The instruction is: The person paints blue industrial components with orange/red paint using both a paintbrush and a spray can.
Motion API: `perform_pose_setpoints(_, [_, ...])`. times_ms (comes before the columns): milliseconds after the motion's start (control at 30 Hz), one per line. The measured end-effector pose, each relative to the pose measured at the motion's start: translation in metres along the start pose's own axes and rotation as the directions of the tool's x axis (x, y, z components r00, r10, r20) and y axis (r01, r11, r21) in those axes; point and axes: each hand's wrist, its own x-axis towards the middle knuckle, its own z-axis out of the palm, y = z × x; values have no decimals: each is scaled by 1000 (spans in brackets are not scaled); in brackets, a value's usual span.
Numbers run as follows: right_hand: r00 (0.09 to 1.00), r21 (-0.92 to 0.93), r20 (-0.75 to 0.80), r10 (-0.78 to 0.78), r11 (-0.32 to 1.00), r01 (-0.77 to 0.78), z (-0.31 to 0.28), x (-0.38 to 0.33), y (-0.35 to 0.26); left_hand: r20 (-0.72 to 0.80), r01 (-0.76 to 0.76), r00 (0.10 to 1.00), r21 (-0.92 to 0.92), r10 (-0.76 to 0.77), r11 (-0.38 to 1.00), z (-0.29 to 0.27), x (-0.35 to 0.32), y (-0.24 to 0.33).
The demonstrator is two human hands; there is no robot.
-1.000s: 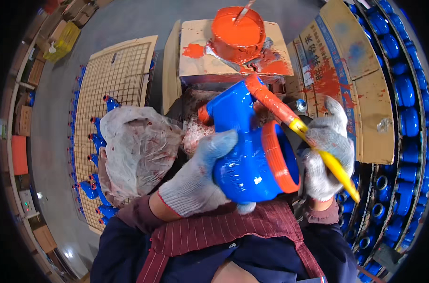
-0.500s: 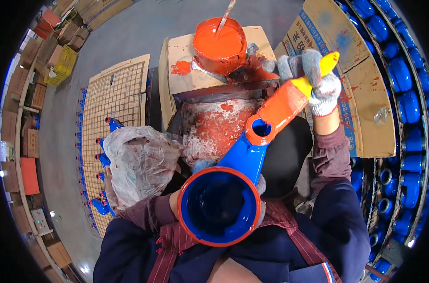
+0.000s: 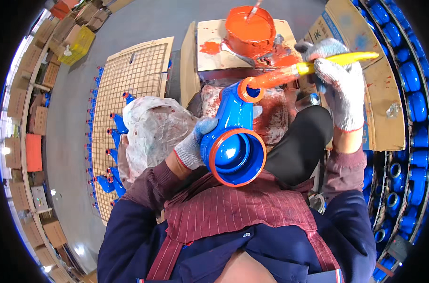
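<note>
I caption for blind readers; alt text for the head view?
A gloved left hand holds a blue pipe fitting; the gloved right hand holds a yellow-handled brush at the fitting's smaller rim. Beyond is a bucket of orange paint.

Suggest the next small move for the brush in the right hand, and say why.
Probably a light sweep of the brush around the small orange-red rim: its paint-covered bristles appear to meet that rim's edge, the right hand holds the yellow handle, and the left hand supports the blue fitting.
</note>
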Motion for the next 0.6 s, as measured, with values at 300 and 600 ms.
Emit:
perform_pose_setpoints(300, [962,164,-268,44,986,1,20,-59,9,-78,-281,960,-227,270,932,-16,-13,-16])
perform_pose_setpoints(600, [972,-10,111,-209,977,212,20,-50,-11,-228,-548,710,414,666,727,27,-1,-18])
